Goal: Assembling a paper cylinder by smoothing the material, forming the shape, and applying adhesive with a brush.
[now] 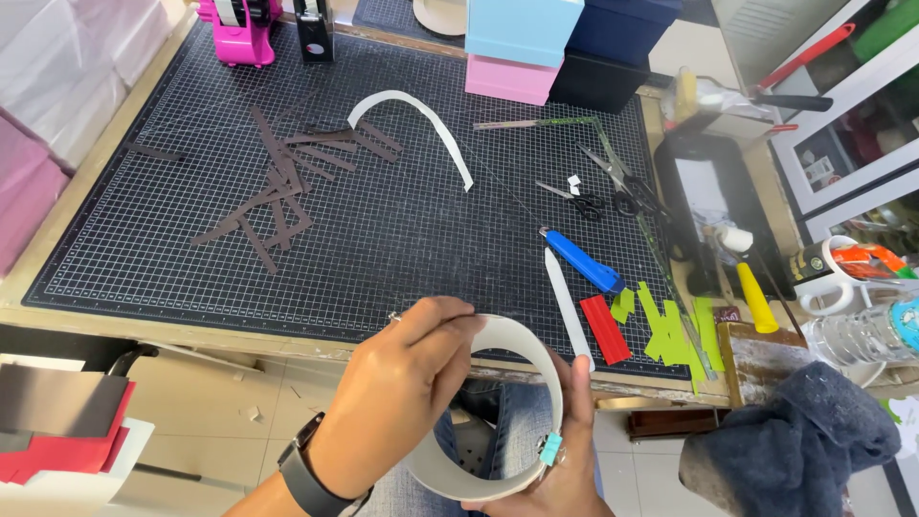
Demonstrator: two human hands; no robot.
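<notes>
A white card ring (536, 359), a strip bent into a hoop, sits in front of me just below the table's front edge. My left hand (407, 378), with a dark watch on the wrist, pinches the ring's upper rim with thumb and fingers. My right hand (565, 455) cups the ring from below and from the right, a ring on one finger. On the dark gridded cutting mat (412, 230) lie a curved white card strip (421, 120), a white bone folder (567, 306) and a blue utility knife (581, 260).
Several dark brown paper strips (278, 182) lie on the mat's left. Scissors (613, 187), a clear ruler, a red strip (605, 328) and green scraps (670, 325) sit at right. Pink tape dispenser (239, 29) and stacked boxes (522, 48) stand at the back. A dark cloth (795, 440) lies at lower right.
</notes>
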